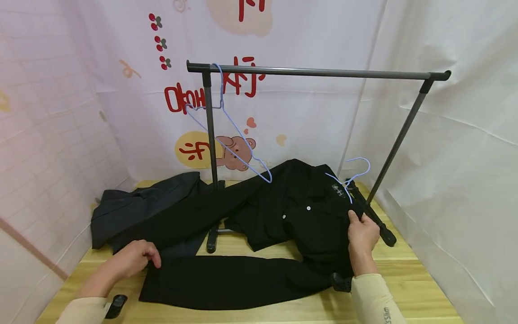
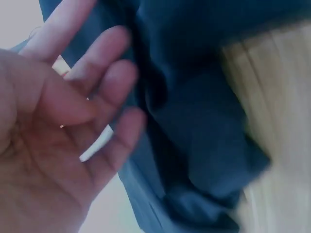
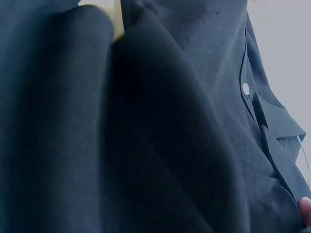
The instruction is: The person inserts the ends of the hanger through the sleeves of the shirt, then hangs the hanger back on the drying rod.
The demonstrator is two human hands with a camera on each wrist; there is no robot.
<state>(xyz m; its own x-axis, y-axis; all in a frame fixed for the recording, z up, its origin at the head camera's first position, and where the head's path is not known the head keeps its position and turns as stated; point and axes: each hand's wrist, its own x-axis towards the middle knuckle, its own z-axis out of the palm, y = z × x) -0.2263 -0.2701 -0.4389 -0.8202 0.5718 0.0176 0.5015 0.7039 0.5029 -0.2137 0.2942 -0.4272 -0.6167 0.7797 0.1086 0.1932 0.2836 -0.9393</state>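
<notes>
Head view: black, white-buttoned fabric shirt (image 1: 319, 231).
Right hand (image 1: 363, 231) pinches the shirt; left hand (image 1: 135, 258) relaxed, fingers loosely apart.

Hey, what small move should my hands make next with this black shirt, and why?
I'd probably bring your left hand across to steady the blue hanger at the black shirt. That hand holds nothing, your right hand grips the shirt near the hanger, and only the hanger's upper part shows.
</notes>
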